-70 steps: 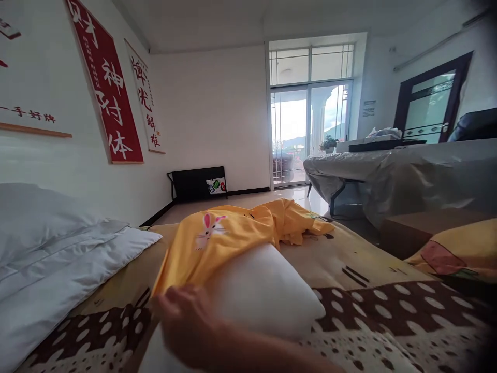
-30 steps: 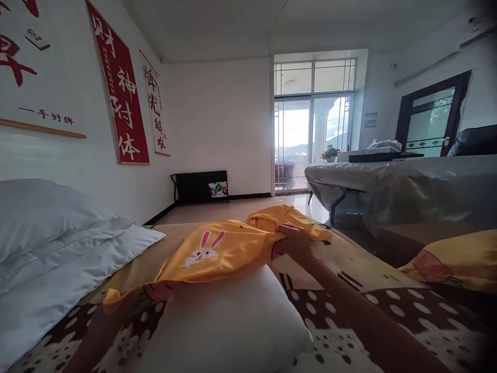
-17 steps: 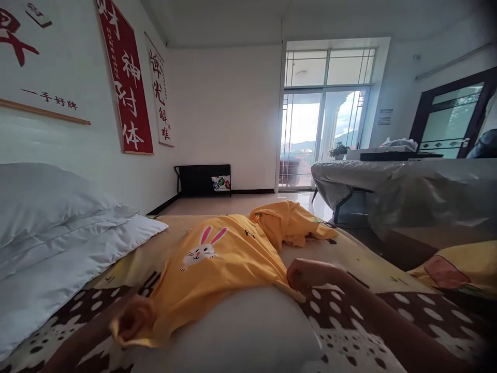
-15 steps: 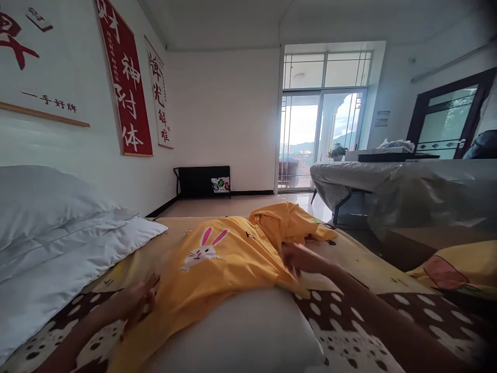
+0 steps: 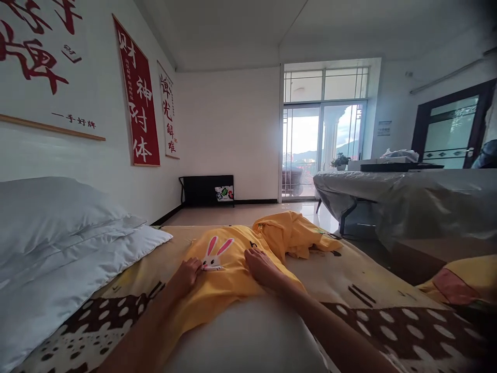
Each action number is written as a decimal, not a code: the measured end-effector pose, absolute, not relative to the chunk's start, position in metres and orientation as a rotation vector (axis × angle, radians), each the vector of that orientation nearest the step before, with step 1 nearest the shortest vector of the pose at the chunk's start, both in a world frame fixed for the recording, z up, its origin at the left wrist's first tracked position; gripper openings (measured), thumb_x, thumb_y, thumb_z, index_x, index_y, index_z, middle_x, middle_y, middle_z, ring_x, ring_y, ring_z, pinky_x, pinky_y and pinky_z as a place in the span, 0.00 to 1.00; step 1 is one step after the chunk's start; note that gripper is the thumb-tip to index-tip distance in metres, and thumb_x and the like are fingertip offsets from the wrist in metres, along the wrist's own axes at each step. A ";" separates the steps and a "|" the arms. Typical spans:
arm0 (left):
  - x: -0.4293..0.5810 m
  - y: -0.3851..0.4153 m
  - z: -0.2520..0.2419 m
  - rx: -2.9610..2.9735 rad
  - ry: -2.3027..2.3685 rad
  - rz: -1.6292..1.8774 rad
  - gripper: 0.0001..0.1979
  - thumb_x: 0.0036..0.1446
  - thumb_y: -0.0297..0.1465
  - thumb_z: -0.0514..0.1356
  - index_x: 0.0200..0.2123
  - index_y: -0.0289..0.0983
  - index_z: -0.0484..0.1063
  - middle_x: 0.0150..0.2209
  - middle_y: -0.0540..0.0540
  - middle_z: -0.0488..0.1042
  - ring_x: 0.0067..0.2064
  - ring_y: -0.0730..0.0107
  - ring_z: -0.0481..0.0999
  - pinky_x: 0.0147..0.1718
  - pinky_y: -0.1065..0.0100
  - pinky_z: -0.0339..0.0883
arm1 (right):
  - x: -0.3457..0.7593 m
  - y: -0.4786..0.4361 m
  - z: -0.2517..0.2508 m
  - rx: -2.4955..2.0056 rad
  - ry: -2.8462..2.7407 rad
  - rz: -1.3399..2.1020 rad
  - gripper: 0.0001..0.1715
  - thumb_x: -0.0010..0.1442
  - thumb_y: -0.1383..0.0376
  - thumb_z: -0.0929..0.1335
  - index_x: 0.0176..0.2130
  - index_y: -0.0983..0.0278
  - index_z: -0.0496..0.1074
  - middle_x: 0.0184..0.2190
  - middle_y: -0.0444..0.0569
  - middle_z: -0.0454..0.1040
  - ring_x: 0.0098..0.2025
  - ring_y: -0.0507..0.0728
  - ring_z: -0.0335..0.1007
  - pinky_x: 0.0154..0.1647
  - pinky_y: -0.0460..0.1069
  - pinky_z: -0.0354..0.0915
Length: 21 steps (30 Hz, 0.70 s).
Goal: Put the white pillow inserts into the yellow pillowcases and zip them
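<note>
A yellow pillowcase [image 5: 229, 282] with a printed white rabbit lies spread over a white pillow [image 5: 248, 336], whose near end sticks out uncovered. My left hand [image 5: 189, 274] is closed on the cloth at the left of the rabbit, its fingertips beside the rabbit's face. On the other side my right hand [image 5: 262, 265] has its fingers together and bent onto the cloth, just below a dark printed mark. Whether the fingers also grip the pillow beneath is hidden. The far part of the yellow cloth lies crumpled on the bed.
The bed has a patterned beige and brown sheet [image 5: 373, 282]. White bedding [image 5: 77, 248] is heaped at the left. At the right stand a plastic-covered table [image 5: 427, 202] and a cardboard box [image 5: 411, 259] with yellow cloth [image 5: 469, 277] beside it. A black folded frame [image 5: 202, 190] stands by the wall.
Both hands have moved inward from the sides of the pillowcase onto its top. The cloth at the near left has drawn in, and the rabbit's lower face is now partly hidden. The view has tilted up slightly.
</note>
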<state>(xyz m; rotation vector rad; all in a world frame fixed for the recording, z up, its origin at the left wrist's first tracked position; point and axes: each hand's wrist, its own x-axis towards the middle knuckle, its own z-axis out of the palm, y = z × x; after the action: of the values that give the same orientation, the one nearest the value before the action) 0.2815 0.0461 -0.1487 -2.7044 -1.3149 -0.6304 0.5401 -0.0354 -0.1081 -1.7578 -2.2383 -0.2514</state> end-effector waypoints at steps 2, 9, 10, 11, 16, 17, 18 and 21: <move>0.274 0.050 -0.135 -2.733 -1.273 -0.653 0.12 0.61 0.30 0.45 0.31 0.35 0.65 0.35 0.43 0.70 0.39 0.64 0.69 0.38 0.65 0.60 | 0.546 -0.037 -0.107 -1.777 -2.231 -0.259 0.13 0.60 0.67 0.61 0.43 0.70 0.68 0.44 0.60 0.71 0.46 0.61 0.66 0.44 0.52 0.59; 0.243 0.030 -0.104 -2.728 -1.255 -0.755 0.08 0.58 0.29 0.47 0.31 0.35 0.63 0.33 0.43 0.69 0.36 0.65 0.68 0.37 0.65 0.62 | 0.553 -0.036 -0.115 -1.735 -2.302 -0.139 0.09 0.58 0.71 0.61 0.31 0.68 0.70 0.33 0.55 0.74 0.35 0.56 0.69 0.34 0.47 0.57; 0.239 0.025 -0.101 -2.720 -1.259 -0.772 0.08 0.58 0.30 0.47 0.34 0.35 0.64 0.35 0.43 0.70 0.38 0.65 0.69 0.39 0.65 0.63 | 0.553 -0.034 -0.112 -1.716 -2.283 -0.145 0.09 0.58 0.70 0.61 0.32 0.68 0.69 0.33 0.55 0.73 0.34 0.56 0.68 0.33 0.47 0.56; 0.237 0.020 -0.100 -2.716 -1.259 -0.783 0.09 0.58 0.30 0.48 0.39 0.34 0.65 0.38 0.42 0.70 0.41 0.65 0.69 0.42 0.64 0.63 | 0.553 -0.032 -0.107 -1.690 -2.264 -0.153 0.09 0.59 0.70 0.60 0.33 0.68 0.69 0.34 0.55 0.73 0.35 0.55 0.67 0.33 0.47 0.56; 0.260 0.018 -0.106 -2.723 -1.242 -0.713 0.23 0.57 0.28 0.51 0.56 0.35 0.58 0.55 0.39 0.65 0.55 0.61 0.64 0.52 0.60 0.58 | 0.541 -0.026 -0.083 -1.539 -2.213 -0.116 0.10 0.61 0.69 0.57 0.33 0.66 0.65 0.32 0.49 0.70 0.34 0.52 0.62 0.35 0.45 0.56; 0.269 0.021 -0.111 -2.728 -1.238 -0.682 0.21 0.57 0.28 0.51 0.55 0.35 0.61 0.54 0.39 0.67 0.54 0.60 0.65 0.51 0.59 0.59 | 0.537 -0.027 -0.082 -1.522 -2.194 -0.105 0.10 0.62 0.69 0.56 0.33 0.65 0.64 0.32 0.48 0.69 0.33 0.52 0.61 0.35 0.45 0.56; 0.277 0.023 -0.115 -2.729 -1.238 -0.652 0.18 0.58 0.29 0.50 0.51 0.35 0.65 0.51 0.38 0.70 0.52 0.58 0.67 0.50 0.59 0.60 | 0.534 -0.028 -0.082 -1.508 -2.171 -0.099 0.10 0.62 0.68 0.56 0.33 0.65 0.63 0.31 0.47 0.69 0.33 0.52 0.60 0.35 0.45 0.56; 0.294 0.029 -0.125 -2.717 -1.232 -0.592 0.13 0.59 0.27 0.47 0.37 0.33 0.71 0.39 0.37 0.74 0.44 0.58 0.71 0.45 0.60 0.61 | 0.532 -0.032 -0.088 -1.459 -2.110 -0.114 0.10 0.62 0.69 0.55 0.32 0.64 0.61 0.34 0.48 0.68 0.36 0.53 0.60 0.38 0.47 0.56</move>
<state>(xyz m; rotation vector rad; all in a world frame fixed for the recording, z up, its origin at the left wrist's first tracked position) 0.2942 0.0288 -0.1250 -2.7171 -1.2320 -0.5919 0.5317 -0.0318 -0.0884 -1.4586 -2.1104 -0.1138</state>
